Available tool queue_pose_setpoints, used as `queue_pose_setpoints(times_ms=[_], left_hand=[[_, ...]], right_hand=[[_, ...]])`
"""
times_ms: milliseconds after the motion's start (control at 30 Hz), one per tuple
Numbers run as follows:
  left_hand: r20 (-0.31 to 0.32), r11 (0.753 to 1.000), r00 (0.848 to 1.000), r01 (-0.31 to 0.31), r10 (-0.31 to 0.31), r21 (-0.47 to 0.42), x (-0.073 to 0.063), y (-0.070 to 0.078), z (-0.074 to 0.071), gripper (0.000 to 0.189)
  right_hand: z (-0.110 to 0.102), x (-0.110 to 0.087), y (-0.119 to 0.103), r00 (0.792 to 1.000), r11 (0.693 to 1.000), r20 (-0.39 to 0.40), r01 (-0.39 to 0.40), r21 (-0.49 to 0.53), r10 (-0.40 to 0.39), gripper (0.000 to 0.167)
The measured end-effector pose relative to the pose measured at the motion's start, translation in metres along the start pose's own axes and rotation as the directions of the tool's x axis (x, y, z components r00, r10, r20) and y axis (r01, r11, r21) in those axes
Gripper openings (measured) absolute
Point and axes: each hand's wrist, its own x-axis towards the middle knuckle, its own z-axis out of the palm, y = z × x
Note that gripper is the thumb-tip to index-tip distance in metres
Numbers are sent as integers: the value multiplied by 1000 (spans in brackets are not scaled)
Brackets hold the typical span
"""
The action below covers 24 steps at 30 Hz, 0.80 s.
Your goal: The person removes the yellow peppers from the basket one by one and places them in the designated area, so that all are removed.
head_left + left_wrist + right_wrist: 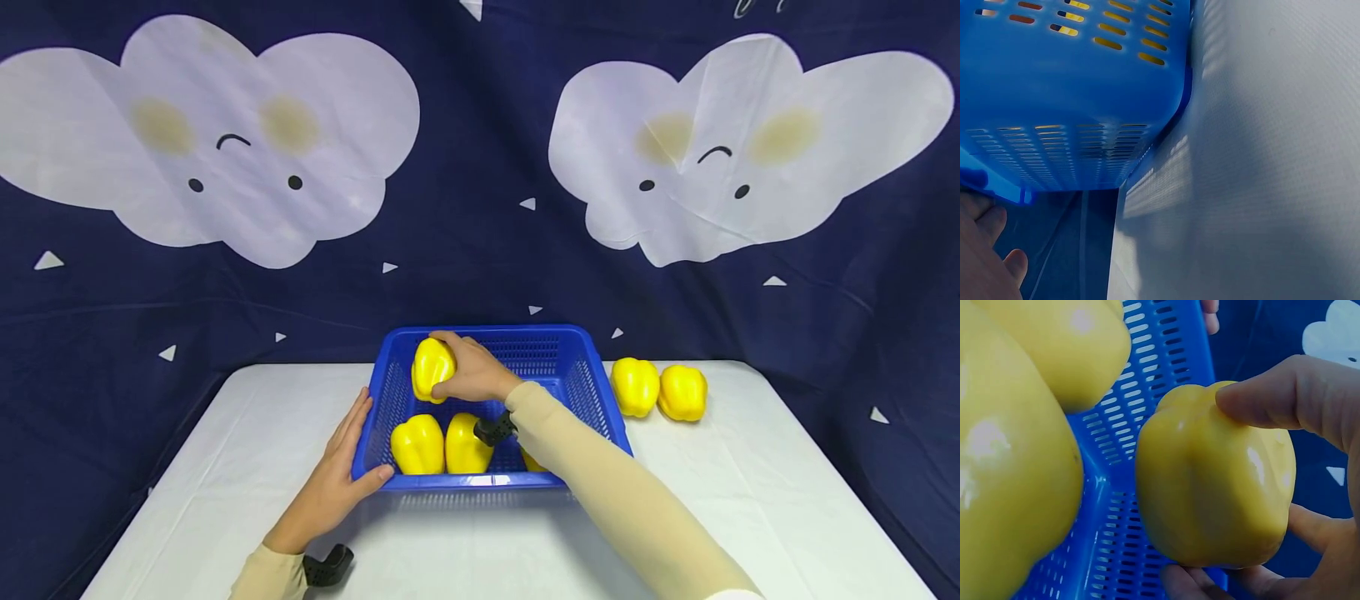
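My right hand (477, 372) grips a yellow bell pepper (432, 367) between thumb and fingers, inside the back left of the blue basket (491, 481). In the right wrist view the thumb lies along one side of this pepper (1210, 481), with fingers on the other. My left hand (337, 475) rests at the basket's front left corner, thumb over the front rim and straight fingers along the outer left side. Two more peppers, one at the left (417, 445) and one beside it (467, 446), sit at the basket's front. Another pepper (531, 461) is mostly hidden by the right sleeve.
Outside the basket, two yellow peppers, a nearer-left one (636, 387) and a right one (682, 393), stand side by side on the white tabletop (750, 500). Behind the table hangs a dark blue cloth (480, 167) printed with clouds.
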Motion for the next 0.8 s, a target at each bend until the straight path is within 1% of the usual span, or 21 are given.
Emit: queue_pose_setpoints(times_ms=[167,267,433,600,800], left_hand=[[0,1000,1000,-1,1,-1,0,0,0,91],[1,1000,1000,0,0,-2,0,0,0,91],[-1,1000,1000,-4,4,-4,0,0,0,91],[-7,1000,1000,-13,13,1,0,1,0,90],[-8,1000,1000,-9,9,5,0,2,0,91]], right_hand=[[-6,-9,-1,999,1000,-46,11,21,-10,93],[-9,-14,-2,997,998,-72,32,44,-29,91],[-14,-25,0,994,994,-86,80,75,-74,84],[-18,-35,4,988,989,-101,125,84,-116,82],[-21,-49,10,982,985,-141,141,102,-126,81]])
